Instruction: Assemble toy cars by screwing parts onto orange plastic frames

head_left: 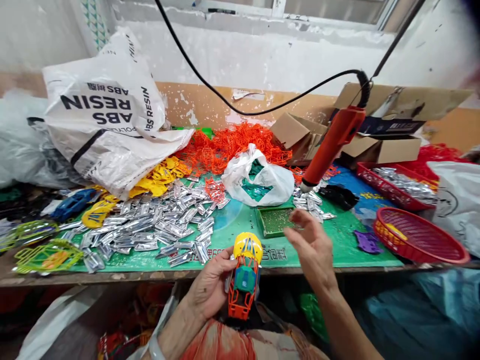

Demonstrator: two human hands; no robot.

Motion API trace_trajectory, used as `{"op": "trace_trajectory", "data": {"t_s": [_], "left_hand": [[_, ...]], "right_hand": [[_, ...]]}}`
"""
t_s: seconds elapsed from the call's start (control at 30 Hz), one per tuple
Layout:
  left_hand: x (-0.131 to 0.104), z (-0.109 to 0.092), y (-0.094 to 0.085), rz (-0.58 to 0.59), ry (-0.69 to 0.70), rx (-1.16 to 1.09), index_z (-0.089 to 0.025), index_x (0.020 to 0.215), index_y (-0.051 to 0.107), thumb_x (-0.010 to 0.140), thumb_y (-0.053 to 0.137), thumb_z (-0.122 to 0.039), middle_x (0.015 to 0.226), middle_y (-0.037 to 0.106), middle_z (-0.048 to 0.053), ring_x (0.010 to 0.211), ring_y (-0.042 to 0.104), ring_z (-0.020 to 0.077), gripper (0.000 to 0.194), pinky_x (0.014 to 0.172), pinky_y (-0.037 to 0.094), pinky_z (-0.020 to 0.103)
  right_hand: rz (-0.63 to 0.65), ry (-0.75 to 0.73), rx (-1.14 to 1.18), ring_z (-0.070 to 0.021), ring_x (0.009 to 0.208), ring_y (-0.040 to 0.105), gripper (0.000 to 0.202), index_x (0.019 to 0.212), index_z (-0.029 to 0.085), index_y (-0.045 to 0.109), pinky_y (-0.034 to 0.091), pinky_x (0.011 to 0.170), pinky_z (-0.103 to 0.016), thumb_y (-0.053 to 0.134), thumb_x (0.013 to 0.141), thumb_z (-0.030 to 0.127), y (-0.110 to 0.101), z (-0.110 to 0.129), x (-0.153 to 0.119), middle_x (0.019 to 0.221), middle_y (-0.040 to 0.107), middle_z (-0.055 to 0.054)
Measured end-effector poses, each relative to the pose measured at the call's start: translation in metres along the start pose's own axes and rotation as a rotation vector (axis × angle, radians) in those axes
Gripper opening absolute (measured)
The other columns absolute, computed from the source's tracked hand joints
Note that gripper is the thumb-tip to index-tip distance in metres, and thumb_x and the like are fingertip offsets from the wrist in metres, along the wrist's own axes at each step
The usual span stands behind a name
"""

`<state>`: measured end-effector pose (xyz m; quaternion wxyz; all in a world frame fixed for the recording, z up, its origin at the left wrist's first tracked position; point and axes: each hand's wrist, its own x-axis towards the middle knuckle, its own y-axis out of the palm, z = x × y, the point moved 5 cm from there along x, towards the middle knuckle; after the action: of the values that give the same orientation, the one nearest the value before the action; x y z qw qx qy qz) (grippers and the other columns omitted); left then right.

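Note:
My left hand (212, 285) is closed around the side of a toy car body (245, 277), held upright in front of the table edge. It has a yellow hood, an orange cage frame and a teal piece in the middle. My right hand (313, 250) is raised with its fingers curved and apart, and nothing shows in it. It hovers beside a green mesh tray (273, 222); whether a fingertip touches the tray I cannot tell. Above that hand hangs an orange electric screwdriver (333, 145), tip down, on a black cable.
Silver parts (142, 230) spread over the left of the table, beside yellow hoods (161, 177). Orange frames (240, 142) are heaped at the back. A white plastic bag (275, 185) holds teal parts. Red baskets (420, 252) and cardboard boxes (397, 150) stand at right.

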<state>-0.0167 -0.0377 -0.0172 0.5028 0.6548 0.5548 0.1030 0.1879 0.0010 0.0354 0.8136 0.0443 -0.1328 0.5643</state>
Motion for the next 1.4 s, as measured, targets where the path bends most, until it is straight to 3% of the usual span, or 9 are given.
{"op": "trace_trajectory", "data": {"t_s": [0.07,0.2,0.3,0.4,0.63,0.8,1.07,1.23,1.4], "left_hand": [[0.0,-0.004,-0.004,-0.025,0.038,-0.015,-0.012,0.093,0.072,0.069,0.073,-0.005,0.075,0.075,0.005,0.063,0.069,0.014,0.025,0.062,0.055,0.023],[0.002,-0.009,-0.011,-0.042,0.103,-0.006,-0.014,0.104,0.07,0.073,0.069,-0.004,0.084,0.077,0.006,0.067,0.071,0.0158,0.032,0.065,0.056,0.026],[0.0,-0.011,-0.007,0.015,0.15,-0.049,-0.015,0.102,0.07,0.074,0.067,-0.006,0.082,0.077,0.004,0.07,0.071,0.0158,0.029,0.068,0.056,0.025],[-0.003,-0.012,-0.003,0.05,0.176,-0.05,-0.013,0.095,0.072,0.07,0.069,-0.006,0.077,0.076,0.005,0.065,0.07,0.0161,0.025,0.065,0.054,0.024],[-0.032,-0.026,-0.028,-0.095,0.289,-0.085,-0.011,0.098,0.071,0.065,0.077,-0.006,0.082,0.076,0.008,0.068,0.071,0.0166,0.033,0.067,0.054,0.024],[-0.076,-0.035,-0.066,-0.214,0.42,-0.125,-0.011,0.102,0.072,0.067,0.076,-0.007,0.089,0.077,0.009,0.072,0.07,0.015,0.035,0.07,0.055,0.024],[-0.138,-0.047,-0.136,-0.594,0.597,-0.171,-0.014,0.097,0.071,0.067,0.075,-0.013,0.082,0.075,0.005,0.066,0.068,0.0146,0.031,0.064,0.054,0.025],[-0.169,-0.059,-0.173,-0.871,0.718,-0.046,-0.017,0.099,0.069,0.067,0.079,-0.025,0.089,0.076,0.004,0.079,0.07,0.0174,0.035,0.071,0.055,0.025],[-0.184,-0.072,-0.259,-1.168,0.636,0.325,-0.021,0.097,0.069,0.059,0.083,-0.036,0.096,0.076,0.004,0.088,0.07,0.0278,0.043,0.069,0.057,0.032]], "right_hand": [[0.228,0.231,0.143,-0.0244,0.107,0.06,0.049,0.115,0.021,0.061,0.049,0.092,-0.04,0.075,0.073,0.04,0.022,-0.015,-0.026,0.112,0.064,-0.009],[0.489,0.501,0.378,-0.0235,0.102,0.064,0.065,0.126,0.021,0.055,0.052,0.087,-0.039,0.081,0.068,0.035,0.056,-0.03,-0.06,0.11,0.067,-0.008],[0.612,0.548,0.475,-0.0231,0.099,0.067,0.069,0.127,0.024,0.056,0.053,0.088,-0.038,0.084,0.064,0.028,0.071,-0.028,-0.068,0.111,0.07,-0.007],[0.604,0.552,0.461,-0.0237,0.102,0.067,0.056,0.114,0.026,0.065,0.054,0.088,-0.035,0.085,0.063,0.027,0.075,-0.027,-0.067,0.114,0.071,-0.006],[0.795,0.615,0.377,-0.0259,0.099,0.068,0.046,0.106,0.022,0.071,0.055,0.089,-0.038,0.085,0.064,0.034,0.099,-0.027,-0.077,0.108,0.073,-0.009],[1.04,0.611,0.359,-0.0276,0.099,0.068,0.049,0.108,0.019,0.07,0.055,0.088,-0.041,0.083,0.065,0.039,0.15,-0.018,-0.105,0.107,0.073,-0.011],[1.368,0.642,0.388,-0.0258,0.101,0.066,0.045,0.108,0.019,0.066,0.051,0.093,-0.041,0.078,0.066,0.029,0.241,-0.01,-0.156,0.11,0.072,-0.008],[1.36,0.438,0.295,-0.0238,0.096,0.066,0.043,0.109,0.02,0.066,0.052,0.091,-0.04,0.066,0.066,0.015,0.283,-0.016,-0.199,0.106,0.072,-0.004],[1.426,0.081,-0.079,-0.029,0.113,0.06,0.065,0.129,0.021,0.057,0.049,0.095,-0.039,0.072,0.066,0.027,0.306,-0.033,-0.199,0.127,0.063,-0.008]]}}
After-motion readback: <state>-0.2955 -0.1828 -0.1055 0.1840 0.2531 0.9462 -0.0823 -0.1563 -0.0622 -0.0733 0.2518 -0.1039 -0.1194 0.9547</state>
